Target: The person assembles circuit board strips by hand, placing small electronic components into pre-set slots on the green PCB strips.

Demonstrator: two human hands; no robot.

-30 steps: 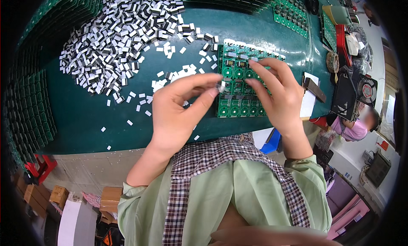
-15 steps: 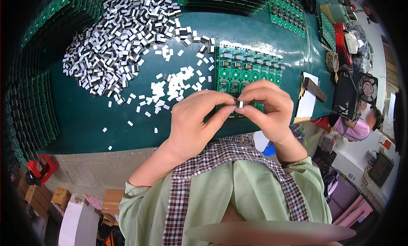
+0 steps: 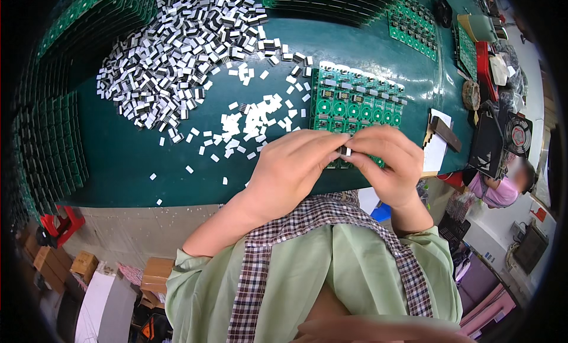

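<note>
Pinched between the fingertips of both my hands is a small digit display module [image 3: 346,150], black with a white face and partly hidden by the fingers. My left hand [image 3: 287,174] grips it from the left, and my right hand [image 3: 391,159] from the right. Just beyond lies a green circuit board panel [image 3: 370,109] with rows of round outlines; several display modules sit along its left part. A large heap of white-faced black modules [image 3: 171,59] covers the table's far left. Nearer to my left hand are scattered flat white pieces [image 3: 254,121].
Stacks of green circuit boards stand at the left [image 3: 53,147] and far edge [image 3: 331,2] of the green table [image 3: 130,171]. A dark bar [image 3: 445,134] rests on white paper at right. Beyond are a tape roll [image 3: 471,95], a fan [image 3: 518,134] and another person [image 3: 500,189].
The whole view has shifted slightly, so the table things appear further right. Both hands still hold the module, and my fingers have closed more tightly around it.
</note>
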